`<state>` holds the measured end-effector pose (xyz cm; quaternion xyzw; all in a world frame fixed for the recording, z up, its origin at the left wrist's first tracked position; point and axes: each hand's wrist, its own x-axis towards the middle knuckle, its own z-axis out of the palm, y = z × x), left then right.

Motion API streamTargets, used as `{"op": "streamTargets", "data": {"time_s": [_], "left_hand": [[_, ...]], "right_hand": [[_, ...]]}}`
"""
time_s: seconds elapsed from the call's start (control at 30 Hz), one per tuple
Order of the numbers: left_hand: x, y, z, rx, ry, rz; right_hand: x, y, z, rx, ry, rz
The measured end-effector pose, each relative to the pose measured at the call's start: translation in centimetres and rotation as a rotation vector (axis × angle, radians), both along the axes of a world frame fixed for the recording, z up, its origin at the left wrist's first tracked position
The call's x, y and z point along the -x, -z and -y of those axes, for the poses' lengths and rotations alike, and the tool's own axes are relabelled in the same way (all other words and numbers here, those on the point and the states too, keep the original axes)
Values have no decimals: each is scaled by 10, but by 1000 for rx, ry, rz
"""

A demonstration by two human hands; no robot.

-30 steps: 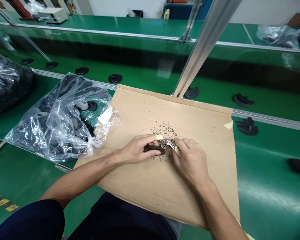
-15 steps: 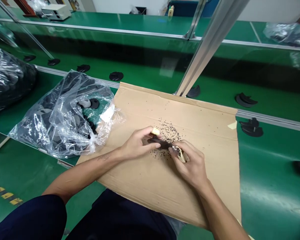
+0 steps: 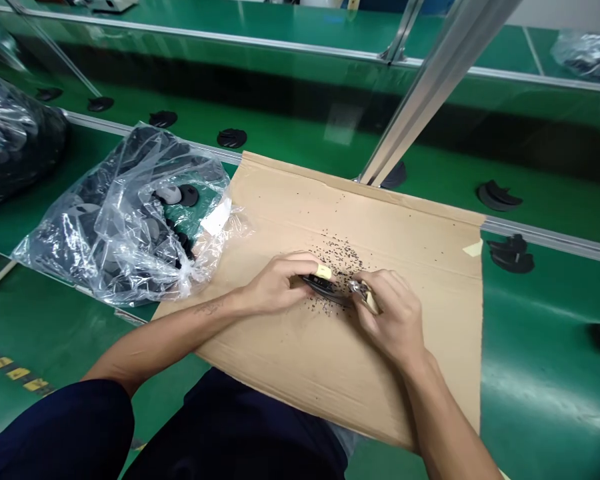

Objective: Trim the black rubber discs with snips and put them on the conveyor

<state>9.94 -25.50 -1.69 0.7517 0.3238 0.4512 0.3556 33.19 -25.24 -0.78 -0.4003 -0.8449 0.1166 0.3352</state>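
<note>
Work on the dark piece (image 3: 326,289), pinched above the cardboard (image 3: 290,373) by the fingers of the left hand (image 3: 276,285), looks unfinished, the right hand (image 3: 396,315) gripping a small metal tool (image 3: 363,292) near its end, black specks (image 3: 344,255) strewn about, and whether the bagged parts (image 3: 189,195) are done unclear.

Part (image 3: 325,287) in left hand (image 3: 280,283): black. Tool (image 3: 366,297) in right hand (image 3: 396,317): silver tip, cream grip. Finger tape (image 3: 324,271): pale yellow. Cardboard (image 3: 290,373): tan, speckled with black bits (image 3: 349,257). Worktop (image 3: 540,340): green. Bag (image 3: 105,233): clear, black and grey pieces (image 3: 169,195) showing through. Sleeve (image 3: 60,427): navy. Floor stripe (image 3: 17,373): yellow-and-black.
</note>
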Motion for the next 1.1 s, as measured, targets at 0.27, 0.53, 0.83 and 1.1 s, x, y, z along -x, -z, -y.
{"op": "streamTargets", "data": {"time_s": [0.27,0.53,0.83,1.1], "left_hand": [[-2,-1,4,9,0,25],[0,2,4,-36,-16,-13],[1,5,6,-151,50,-34],[-2,5,6,-216,25,-90]], "right_hand": [[1,6,3,-118,-11,211],[1,6,2,-178,10,253],[1,1,6,-234,33,306],[1,3,8,-196,55,298]]}}
